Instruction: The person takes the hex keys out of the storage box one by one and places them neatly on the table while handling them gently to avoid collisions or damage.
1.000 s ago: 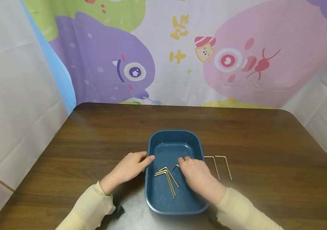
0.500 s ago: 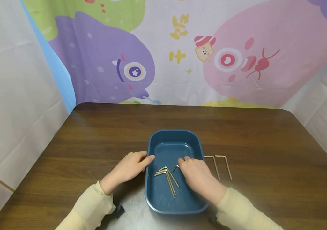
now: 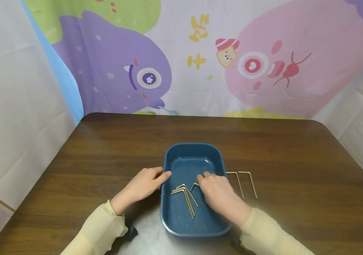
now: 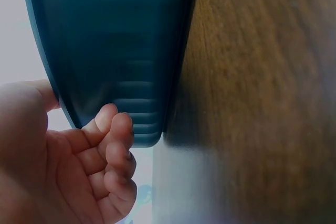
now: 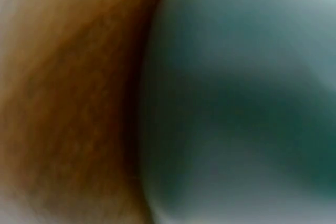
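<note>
A blue rectangular tray [image 3: 197, 226] stands on the table in the head view. My left hand [image 3: 144, 185] grips its left rim, thumb over the edge; in the left wrist view the fingers [image 4: 119, 153] lie along the outside of the tray wall. Inside the tray, my right hand [image 3: 217, 193] holds an L-shaped hex key [image 3: 194, 184], whose short bent end shows left of the fingertips while the palm hides the rest. Left of it, several brass-coloured hex keys [image 3: 186, 198] lie fanned together on the tray floor. The right wrist view is blurred and shows the tray wall close up.
Two more hex keys lie on the wooden table [image 3: 296, 170], right of the tray: one at the tray's edge [image 3: 240, 186], the other hex key [image 3: 253, 184] just beyond. A printed cartoon curtain [image 3: 197, 92] hangs behind the table.
The short end of the hex key in my right hand has tilted slightly. Both hands and the tray stay in place; the head view has shifted a little.
</note>
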